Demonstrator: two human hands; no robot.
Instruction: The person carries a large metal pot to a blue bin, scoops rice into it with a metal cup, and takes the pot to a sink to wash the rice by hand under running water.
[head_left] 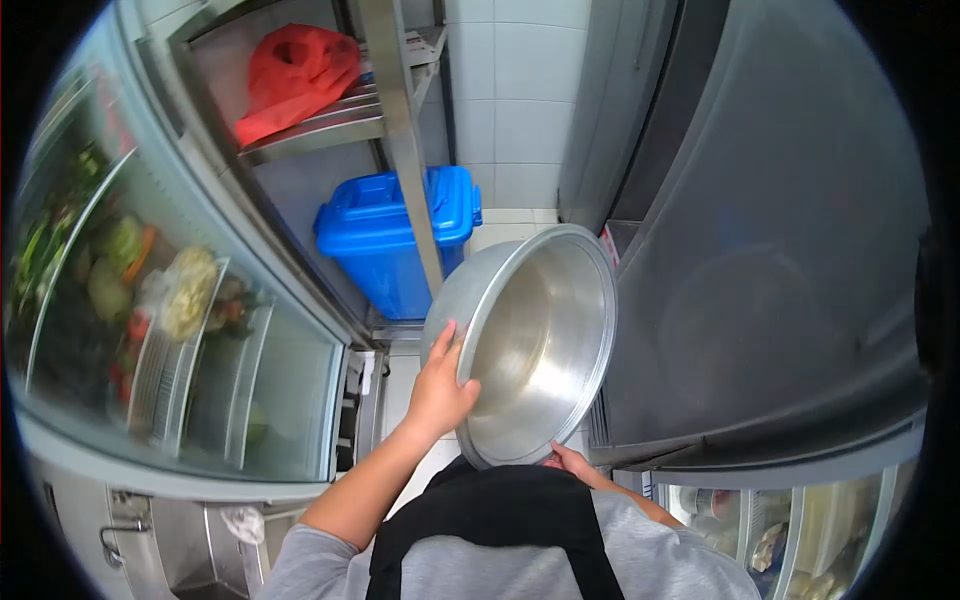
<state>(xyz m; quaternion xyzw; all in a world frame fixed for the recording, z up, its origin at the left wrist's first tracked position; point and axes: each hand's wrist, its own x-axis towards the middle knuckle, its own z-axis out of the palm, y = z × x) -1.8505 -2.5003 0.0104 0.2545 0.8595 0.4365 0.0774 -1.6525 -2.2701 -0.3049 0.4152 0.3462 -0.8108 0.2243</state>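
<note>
A large, round metal basin (545, 330) is tilted on its side in front of my body, its open mouth turned to the right and towards me. Its inside looks bare, with a bright reflection low on the wall. My left hand (443, 388) grips the left side of the rim, thumb over the edge and fingers along the outer wall. At the bottom of the rim, my right hand (572, 464) holds on with the thumb showing; its other fingers are mostly hidden.
A glass-door fridge (150, 330) with vegetables stands left. A blue lidded bin (390, 270) sits under a metal rack (330, 130) bearing a red plastic bag (300, 80). A large grey metal panel (770, 250) rises close on the right. A sink (205, 540) lies lower left.
</note>
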